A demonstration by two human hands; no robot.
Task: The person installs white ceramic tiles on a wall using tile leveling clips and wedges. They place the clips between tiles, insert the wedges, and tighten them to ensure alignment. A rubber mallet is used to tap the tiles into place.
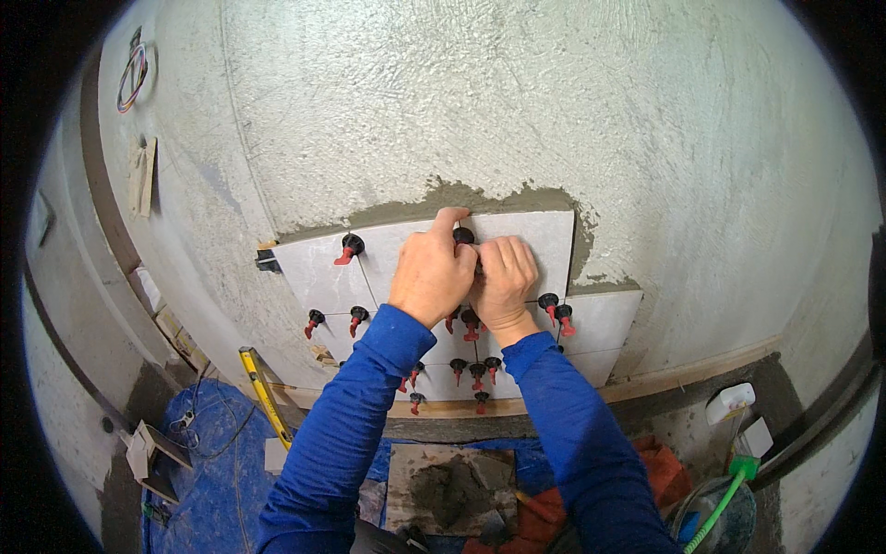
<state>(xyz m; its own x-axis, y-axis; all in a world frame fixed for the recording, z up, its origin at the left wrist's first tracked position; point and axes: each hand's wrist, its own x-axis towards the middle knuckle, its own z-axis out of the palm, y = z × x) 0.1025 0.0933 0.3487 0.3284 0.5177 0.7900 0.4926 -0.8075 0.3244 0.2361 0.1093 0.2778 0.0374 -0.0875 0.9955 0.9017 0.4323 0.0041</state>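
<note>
Both my hands meet at a black tile leveling clip (464,236) on the joint between two pale grey upper tiles. Round the clip, my left hand (432,275) is closed, its index finger reaching up to the tile's top edge. My right hand (504,282) is closed against the clip from the right and below; the fingers hide the clip's lower part. Another leveling clip (350,247) with a red handle sits on the upper left tile (318,272). Several more stand along the joints lower down. The upper right tile (544,245) borders wet grey mortar (461,195).
A yellow spirit level (266,397) leans at the lower left above a blue sheet (208,480). Below my arms lies a board (406,480) with a mortar heap (449,494). A bucket (729,517) with a green-handled tool (741,469) stands lower right. Wires (134,78) protrude upper left.
</note>
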